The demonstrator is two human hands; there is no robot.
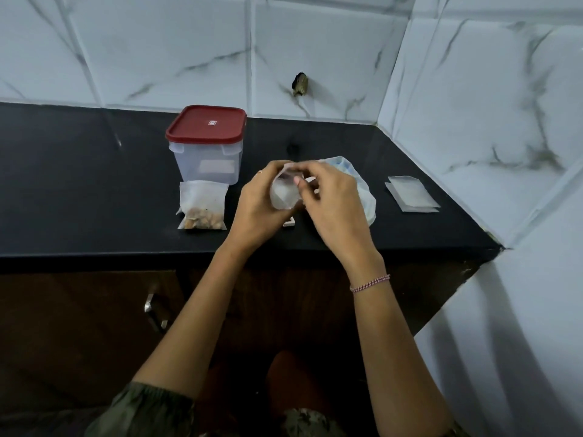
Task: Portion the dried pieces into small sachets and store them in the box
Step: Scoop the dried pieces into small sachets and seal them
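The left hand (263, 205) is curling its fingers and thumb round a small translucent sachet (285, 192), holding it upright above the table (94, 184), not far from the front edge. The right hand (336, 206) is meeting it from the other side, its fingertips pinching the sachet's top rim. The sachet is therefore sitting between the two hands and touching both. Whether anything is lying inside it cannot be told. A thin thread bracelet (369, 283) is circling the right wrist.

Just beneath the hands a small white object (289, 223) is peeking out on the table, too hidden to name. Behind the right hand a crumpled clear plastic bag (366, 190) is lying on the table, partly covered by that hand. To the left of the left hand a filled sachet (202, 197) is lying flat, with brown dried pieces (203, 220) gathering at its near end. Directly behind it the box (206, 165) is standing upright with its red lid (206, 124) on. Well to the right, a few empty sachets (411, 193) are lying stacked flat, near the tiled wall (473, 105).
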